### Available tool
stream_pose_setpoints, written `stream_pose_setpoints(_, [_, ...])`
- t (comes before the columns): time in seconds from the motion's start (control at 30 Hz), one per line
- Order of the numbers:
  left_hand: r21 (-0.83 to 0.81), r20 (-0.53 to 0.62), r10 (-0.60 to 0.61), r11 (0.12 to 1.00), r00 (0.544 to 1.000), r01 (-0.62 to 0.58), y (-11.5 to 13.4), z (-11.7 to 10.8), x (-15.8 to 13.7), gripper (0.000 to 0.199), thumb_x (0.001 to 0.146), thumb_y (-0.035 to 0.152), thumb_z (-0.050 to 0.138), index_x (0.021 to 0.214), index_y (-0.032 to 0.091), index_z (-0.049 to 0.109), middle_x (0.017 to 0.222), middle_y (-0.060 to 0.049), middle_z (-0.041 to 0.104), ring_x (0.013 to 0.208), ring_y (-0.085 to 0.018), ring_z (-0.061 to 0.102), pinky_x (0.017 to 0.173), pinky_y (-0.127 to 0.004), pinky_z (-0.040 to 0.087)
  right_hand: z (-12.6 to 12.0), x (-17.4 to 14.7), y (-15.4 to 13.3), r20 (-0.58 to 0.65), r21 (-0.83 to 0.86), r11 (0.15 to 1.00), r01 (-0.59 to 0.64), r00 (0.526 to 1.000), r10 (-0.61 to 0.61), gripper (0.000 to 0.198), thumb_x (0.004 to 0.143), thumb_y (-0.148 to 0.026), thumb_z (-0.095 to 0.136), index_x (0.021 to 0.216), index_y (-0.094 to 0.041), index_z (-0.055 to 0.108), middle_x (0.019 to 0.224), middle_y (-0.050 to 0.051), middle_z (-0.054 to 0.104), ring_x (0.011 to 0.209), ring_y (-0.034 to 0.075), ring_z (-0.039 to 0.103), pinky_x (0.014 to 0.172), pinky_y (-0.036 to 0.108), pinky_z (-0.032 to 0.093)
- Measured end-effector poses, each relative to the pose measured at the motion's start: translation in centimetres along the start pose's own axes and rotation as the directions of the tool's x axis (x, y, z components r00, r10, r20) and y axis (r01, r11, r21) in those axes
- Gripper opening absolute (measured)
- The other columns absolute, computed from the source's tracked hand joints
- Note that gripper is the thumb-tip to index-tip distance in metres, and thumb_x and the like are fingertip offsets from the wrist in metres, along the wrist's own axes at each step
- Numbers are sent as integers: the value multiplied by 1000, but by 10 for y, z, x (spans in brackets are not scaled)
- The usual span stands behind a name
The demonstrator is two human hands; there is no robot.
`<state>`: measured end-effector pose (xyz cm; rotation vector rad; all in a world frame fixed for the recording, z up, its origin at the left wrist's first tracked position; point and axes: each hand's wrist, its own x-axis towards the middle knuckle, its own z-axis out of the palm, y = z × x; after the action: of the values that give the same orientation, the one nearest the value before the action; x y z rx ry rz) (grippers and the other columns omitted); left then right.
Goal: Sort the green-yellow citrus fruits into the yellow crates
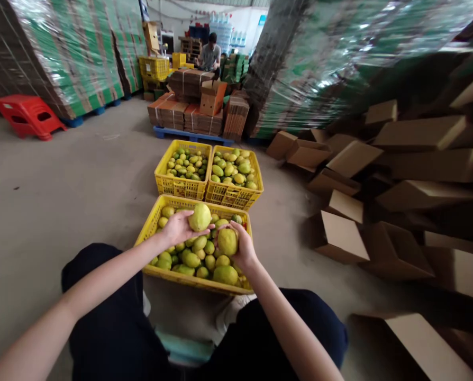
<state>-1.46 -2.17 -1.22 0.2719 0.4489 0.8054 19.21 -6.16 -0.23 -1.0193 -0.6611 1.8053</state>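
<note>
Packing warehouse | film-wrapped stacks | fruit crates | flattened cartons, seemingly

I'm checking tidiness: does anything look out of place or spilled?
Yes: at right, cardboard boxes lie jumbled at odd angles, unlike the strapped cardboard stacked on the blue pallet. The fruit shows no spill around the yellow crates.

**Soft light, stretched edges**

The back wall is brightest, nearly washed out. White glare streaks the plastic wrap at right. Soft shadow lies beneath the nearest yellow crate. Toward the right edge, cardboard boxes sink into dimness, blurred and stretched.
</note>
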Motion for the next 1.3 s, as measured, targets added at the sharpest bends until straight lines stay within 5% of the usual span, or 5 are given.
stream_pose_setpoints(0.3, [66, -88, -16, 998, 996, 22, 0, -42, 27, 48, 90, 25, 68, 136, 14, 60, 109, -16, 77, 100, -30, 75, 91, -39, 58, -20, 39, -13, 153, 80, 981, -177, 975, 163, 33, 73, -39, 70, 98, -20, 60, 85, 6, 74, 71, 24, 72, 55, 34, 57])
stream_pose_setpoints(0.53, [383, -245, 327, 898, 913, -219, 10, -35, 31, 59, 56, -7, 81, 110, 15, 72, 115, -12, 72, 117, -29, 66, 94, -30, 54, -29, 59, -3, -20, -240, 965, 103, 994, -111, 52, 61, -20, 75, 110, -29, 59, 101, 0, 70, 90, 22, 67, 74, 34, 59])
stream_pose_setpoints(0.63, [551, -198, 448, 786, 872, -280, 9, -26, 25, 59, 50, -5, 85, 103, 17, 74, 119, -11, 70, 128, -30, 57, 102, -29, 50, -27, 60, 4, -26, -441, 846, 301, 938, -347, 55, 59, -19, 84, 108, -29, 62, 112, 1, 66, 106, 23, 62, 94, 36, 55])
stream_pose_setpoints(0.83, [797, 14, 568, 490, 823, -352, 2, -15, 2, 63, 52, 11, 92, 110, 23, 74, 126, -11, 65, 131, -34, 52, 109, -42, 46, -19, 44, 6, 84, -470, 798, 379, 919, -386, 51, 65, -24, 87, 111, -29, 66, 112, 2, 65, 108, 25, 62, 100, 43, 51])
stream_pose_setpoints(1.3, [902, 147, 583, 253, 799, -350, -2, -40, -16, 63, 58, 23, 95, 117, 26, 73, 127, -10, 59, 128, -33, 53, 97, -41, 56, -6, 42, 13, 206, -620, 600, 505, 843, -497, 47, 70, -28, 85, 115, -29, 69, 120, 7, 66, 118, 29, 61, 95, 45, 55])
